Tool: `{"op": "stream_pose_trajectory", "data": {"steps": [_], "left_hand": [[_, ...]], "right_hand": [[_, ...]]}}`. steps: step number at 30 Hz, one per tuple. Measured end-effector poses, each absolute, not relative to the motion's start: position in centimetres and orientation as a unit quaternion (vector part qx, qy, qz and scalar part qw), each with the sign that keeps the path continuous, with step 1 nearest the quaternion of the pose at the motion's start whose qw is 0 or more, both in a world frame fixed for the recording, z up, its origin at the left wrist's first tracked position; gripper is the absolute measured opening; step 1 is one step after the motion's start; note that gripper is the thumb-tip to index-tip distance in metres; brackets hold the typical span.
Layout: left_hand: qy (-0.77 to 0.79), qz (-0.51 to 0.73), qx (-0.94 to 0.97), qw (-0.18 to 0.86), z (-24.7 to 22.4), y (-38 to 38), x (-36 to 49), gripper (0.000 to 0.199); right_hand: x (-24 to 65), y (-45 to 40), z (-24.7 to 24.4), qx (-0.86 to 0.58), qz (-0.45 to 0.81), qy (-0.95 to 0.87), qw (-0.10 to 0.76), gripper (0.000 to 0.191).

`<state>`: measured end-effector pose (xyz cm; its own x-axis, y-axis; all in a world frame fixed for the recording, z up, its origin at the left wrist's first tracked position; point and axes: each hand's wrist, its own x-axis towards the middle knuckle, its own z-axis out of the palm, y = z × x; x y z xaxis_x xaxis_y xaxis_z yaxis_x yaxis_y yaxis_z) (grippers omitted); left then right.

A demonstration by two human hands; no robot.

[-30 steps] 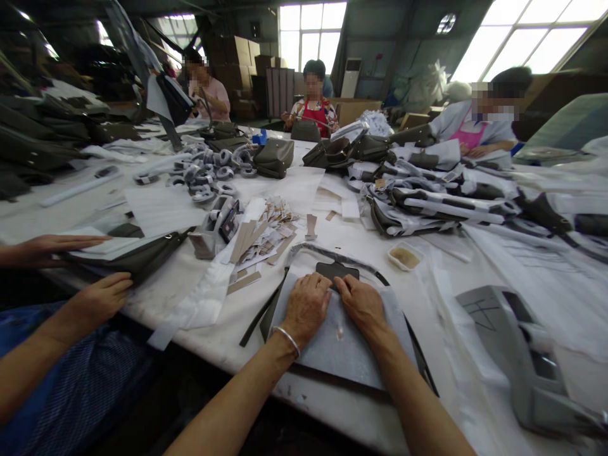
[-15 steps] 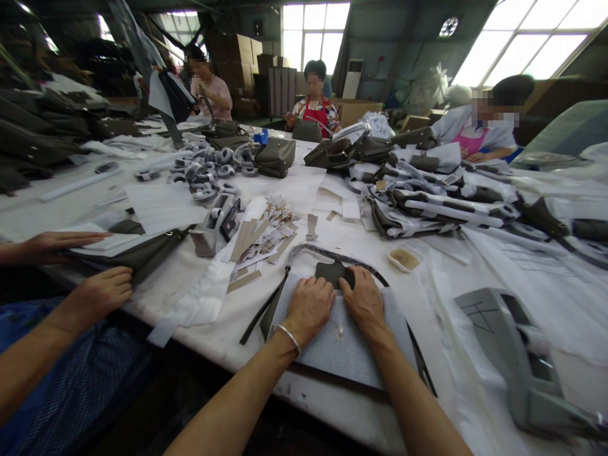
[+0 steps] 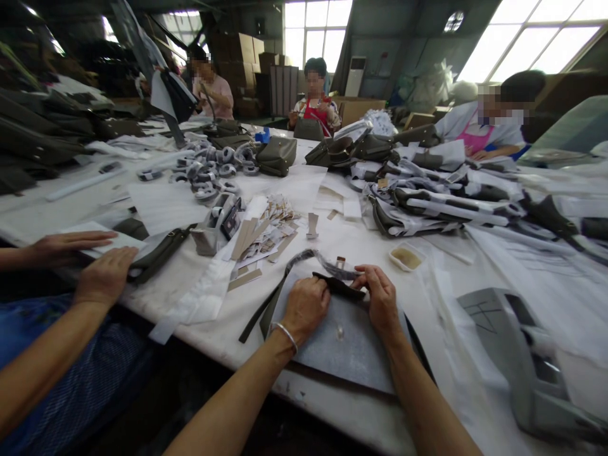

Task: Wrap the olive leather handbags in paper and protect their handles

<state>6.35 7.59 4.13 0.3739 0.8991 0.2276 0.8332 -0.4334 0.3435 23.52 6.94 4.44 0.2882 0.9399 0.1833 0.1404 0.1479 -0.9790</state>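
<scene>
A dark olive handbag lies on the table before me, with a pale grey sheet over its face. My left hand is closed on the bag's dark flap, which stands raised at the top of the sheet. My right hand pinches the plastic-wrapped handle with thumb and fingers, just beyond the flap's right end. The fingertips of the left hand are partly hidden behind the flap. A small brown piece shows beside the handle.
Cardboard strips and a tape dispenser lie ahead left. A dish of yellowish paste and a large grey dispenser are at right. A co-worker's hands handle another bag at left. Wrapped bags are heaped beyond.
The flap, flat under both hands before, is now lifted. My right hand has moved slightly right and off the flap to the handle. The co-worker's hands at left shifted over their bag.
</scene>
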Motion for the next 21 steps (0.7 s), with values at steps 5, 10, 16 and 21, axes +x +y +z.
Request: {"op": "stream_pose_trajectory", "data": {"steps": [5,10,16,21], "left_hand": [[0.547,0.205,0.804,0.112,4.4,7.5,6.4,0.007],[0.543,0.205,0.805,0.123,4.1,7.6,6.4,0.01],[0.556,0.224,0.787,0.145,4.2,7.6,6.3,0.012],[0.592,0.295,0.733,0.156,4.0,8.0,6.2,0.016]], "right_hand": [[23.3,7.2,4.0,-0.546,0.353,-0.513,0.561,0.059],[23.0,7.6,3.9,-0.547,0.369,-0.506,0.556,0.092],[23.2,7.7,4.5,-0.56,0.43,-0.506,0.495,0.067],[23.4,7.4,4.9,-0.534,0.387,-0.591,0.465,0.033]]}}
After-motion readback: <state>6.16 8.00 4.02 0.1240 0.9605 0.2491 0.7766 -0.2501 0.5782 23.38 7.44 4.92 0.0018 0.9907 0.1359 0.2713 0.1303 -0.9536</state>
